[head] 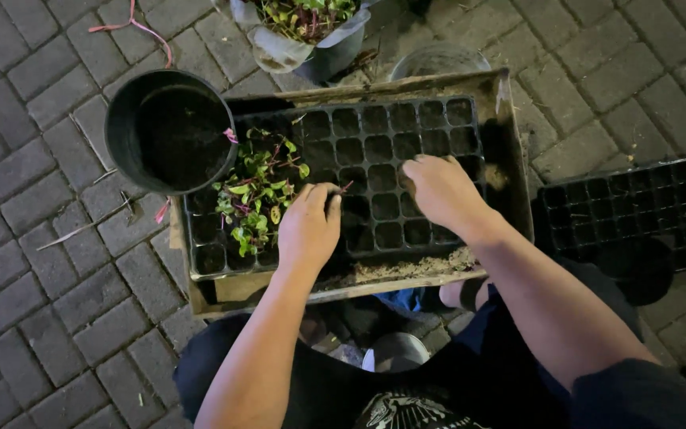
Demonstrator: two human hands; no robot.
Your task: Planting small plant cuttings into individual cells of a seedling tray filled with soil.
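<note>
A pink string [140, 28] lies on the grey paving [33, 238] at the far left top. Just right of it and lower, a round black pot [170, 129] with dark soil inside stands on the paving, its rim overlapping the left corner of the seed tray [391, 143]. The black seed tray, made of many small square cells, sits inside a shallow wooden box [510, 159] that rests on the paving.

In the tray's left cells grow small seedlings [257, 195] with green leaves and reddish stems. Just right of them the left hand [309, 226] rests on the tray; its fingers are curled narrow and pinched together at a cell beside the seedlings, and a thin reddish stem shows at the fingertips. Whether they actually grip it cannot be told.

Further right, the right hand [442, 191] lies palm down on the cells in the middle of the tray, its fingers bent and pressed into a cell, holding nothing that can be seen. Loose soil [406, 268] lies along the near edge of the box, beneath both hands.

Above the box, a black bag [311, 40] with a grey liner holds more green plants, and a clear round container [438, 62] stands to its right, partly behind the box rim. At the far right a second black tray [637, 210] of cells lies on the paving, well apart from the hands.
</note>
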